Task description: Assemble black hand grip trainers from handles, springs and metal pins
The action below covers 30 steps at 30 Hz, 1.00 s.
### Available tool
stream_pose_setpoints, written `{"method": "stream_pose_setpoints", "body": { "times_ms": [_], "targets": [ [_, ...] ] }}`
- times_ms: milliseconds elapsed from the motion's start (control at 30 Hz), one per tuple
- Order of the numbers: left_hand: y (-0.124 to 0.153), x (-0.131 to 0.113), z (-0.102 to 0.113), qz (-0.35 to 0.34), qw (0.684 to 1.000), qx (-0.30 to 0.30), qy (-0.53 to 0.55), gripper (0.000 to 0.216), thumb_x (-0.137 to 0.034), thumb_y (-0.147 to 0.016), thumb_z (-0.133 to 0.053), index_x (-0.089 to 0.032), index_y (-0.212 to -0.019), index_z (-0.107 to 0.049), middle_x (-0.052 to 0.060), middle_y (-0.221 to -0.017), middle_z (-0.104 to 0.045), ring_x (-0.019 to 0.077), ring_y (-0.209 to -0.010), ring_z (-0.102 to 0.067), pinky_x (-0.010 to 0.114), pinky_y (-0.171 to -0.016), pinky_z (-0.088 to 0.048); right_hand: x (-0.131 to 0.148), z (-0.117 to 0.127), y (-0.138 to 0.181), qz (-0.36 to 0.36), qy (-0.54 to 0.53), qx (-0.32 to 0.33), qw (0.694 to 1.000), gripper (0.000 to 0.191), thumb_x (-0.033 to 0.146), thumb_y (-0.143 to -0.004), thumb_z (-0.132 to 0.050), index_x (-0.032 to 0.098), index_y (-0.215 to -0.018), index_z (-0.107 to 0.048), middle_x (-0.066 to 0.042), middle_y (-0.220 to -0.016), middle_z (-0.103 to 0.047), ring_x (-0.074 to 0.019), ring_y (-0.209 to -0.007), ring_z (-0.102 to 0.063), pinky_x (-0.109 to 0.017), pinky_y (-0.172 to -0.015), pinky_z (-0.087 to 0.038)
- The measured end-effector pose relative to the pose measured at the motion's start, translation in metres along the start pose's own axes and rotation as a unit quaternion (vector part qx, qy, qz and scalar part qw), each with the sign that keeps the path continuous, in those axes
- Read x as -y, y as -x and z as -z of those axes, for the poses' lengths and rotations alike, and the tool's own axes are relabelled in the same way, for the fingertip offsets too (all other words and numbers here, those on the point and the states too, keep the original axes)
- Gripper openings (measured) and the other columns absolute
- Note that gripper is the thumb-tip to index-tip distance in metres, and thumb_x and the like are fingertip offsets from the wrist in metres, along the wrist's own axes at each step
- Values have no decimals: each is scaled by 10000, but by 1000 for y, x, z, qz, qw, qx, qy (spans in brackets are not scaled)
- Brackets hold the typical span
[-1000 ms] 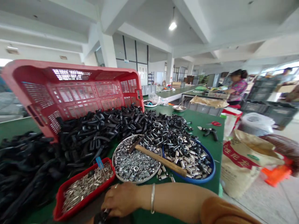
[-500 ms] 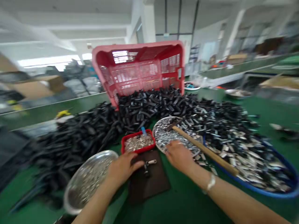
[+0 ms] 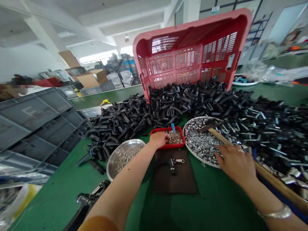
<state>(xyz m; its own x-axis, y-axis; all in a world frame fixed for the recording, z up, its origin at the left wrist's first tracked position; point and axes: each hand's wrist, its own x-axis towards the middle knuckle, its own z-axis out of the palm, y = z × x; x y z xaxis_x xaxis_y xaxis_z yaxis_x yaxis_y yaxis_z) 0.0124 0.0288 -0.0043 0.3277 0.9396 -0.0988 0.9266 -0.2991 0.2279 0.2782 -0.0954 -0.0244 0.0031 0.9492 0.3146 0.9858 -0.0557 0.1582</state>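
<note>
My left hand (image 3: 159, 140) reaches into a small red tray (image 3: 179, 145) of silver metal pins, its fingers curled down among them. My right hand (image 3: 234, 163) lies over the near edge of a round metal plate (image 3: 192, 149) full of shiny nuts, fingers bent onto the nuts. Between the hands a dark brown mat (image 3: 174, 175) carries a black handle part with a spring (image 3: 173, 162). A wooden-handled hammer (image 3: 252, 162) rests across the plate, just right of my right hand.
A tipped pink crate (image 3: 190, 53) spills a big heap of black plastic handles (image 3: 173, 106) across the green table (image 3: 211, 208). A steel bowl (image 3: 115, 158) of small parts sits at the left. Grey crates (image 3: 36, 125) stack beyond the table's left edge.
The view has swung left and down. My left hand moved from the mat up into the red tray. My right hand shifted right along the plate of nuts.
</note>
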Motion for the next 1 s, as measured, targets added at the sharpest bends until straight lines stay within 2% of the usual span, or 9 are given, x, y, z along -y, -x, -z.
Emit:
{"method": "stream_pose_setpoints", "body": {
  "times_ms": [167, 267, 333, 433, 500, 600, 700, 767, 1000],
  "targets": [
    [4, 4, 3, 34, 998, -51, 32, 170, -366, -742, -572, -242, -828, -650, 21, -920, -651, 192, -870, -577, 280, -733, -412, -8, 0, 1, -1, -44, -6, 999, 354, 339, -846, -360, 167, -1028, -610, -89, -1055, -602, -286, -939, -516, -411, -729, -401],
    [10, 5, 5, 64, 994, -76, 55, 233, -401, -749, -561, -186, -811, -623, 60, -888, -651, 196, -814, -590, 284, -697, -420, -16, 7, 1, -48, -34, -24, 998, 377, 375, -848, -346, 178, -1047, -598, -86, -1097, -578, -289, -954, -501, -401, -720, -405],
    [18, 1, 5, 72, 991, -83, 74, 255, -383, -811, -478, -163, -880, -587, 61, -870, -652, 147, -694, -600, 253, -646, -426, -23, 12, 1, -90, -4, -11, 996, 398, 409, -846, -329, 189, -1051, -592, -93, -1092, -573, -308, -933, -503, -413, -680, -409],
    [36, -11, 3, 35, 981, -59, 181, 248, -308, -868, -370, -150, -984, -522, 21, -802, -659, 64, -467, -536, 200, -543, -418, -34, 14, 2, -113, 9, 46, 993, 423, 424, -850, -302, 184, -1068, -574, -114, -1026, -589, -303, -881, -522, -410, -646, -411],
    [52, -19, -2, 1, 964, -36, 263, 234, -315, -847, -413, -150, -957, -535, 3, -757, -658, 55, -412, -496, 191, -492, -407, -40, 11, 3, -106, 1, 71, 992, 426, 407, -854, -298, 167, -1098, -551, -126, -981, -598, -289, -873, -528, -399, -659, -411],
    [74, -22, -8, -17, 953, -25, 302, 246, -341, -816, -462, -162, -914, -599, 6, -776, -662, 75, -466, -520, 206, -516, -429, -44, 6, 2, -97, -12, 89, 991, 416, 380, -850, -304, 146, -1104, -537, -139, -958, -594, -279, -868, -529, -379, -660, -411],
    [87, -17, -12, -32, 960, -33, 276, 231, -282, -810, -471, -186, -927, -646, 18, -893, -665, 123, -708, -595, 241, -692, -458, -47, 1, 1, -101, -31, 100, 989, 430, 389, -847, -298, 138, -1111, -526, -148, -990, -578, -285, -882, -526, -371, -652, -416],
    [90, -13, -12, -43, 964, -33, 261, 212, -257, -792, -499, -193, -916, -659, 17, -940, -661, 146, -842, -588, 257, -782, -441, -48, -1, 1, -104, -42, 101, 989, 445, 400, -849, -288, 140, -1135, -510, -148, -1021, -565, -288, -904, -523, -373, -667, -418],
    [89, -14, -9, -40, 978, -20, 202, 162, -260, -756, -538, -182, -850, -645, 6, -816, -656, 146, -747, -578, 250, -722, -438, -51, -6, 2, -95, -59, 97, 989, 445, 386, -851, -305, 129, -1161, -494, -136, -1015, -562, -260, -909, -537, -350, -727, -416]
  ]
}}
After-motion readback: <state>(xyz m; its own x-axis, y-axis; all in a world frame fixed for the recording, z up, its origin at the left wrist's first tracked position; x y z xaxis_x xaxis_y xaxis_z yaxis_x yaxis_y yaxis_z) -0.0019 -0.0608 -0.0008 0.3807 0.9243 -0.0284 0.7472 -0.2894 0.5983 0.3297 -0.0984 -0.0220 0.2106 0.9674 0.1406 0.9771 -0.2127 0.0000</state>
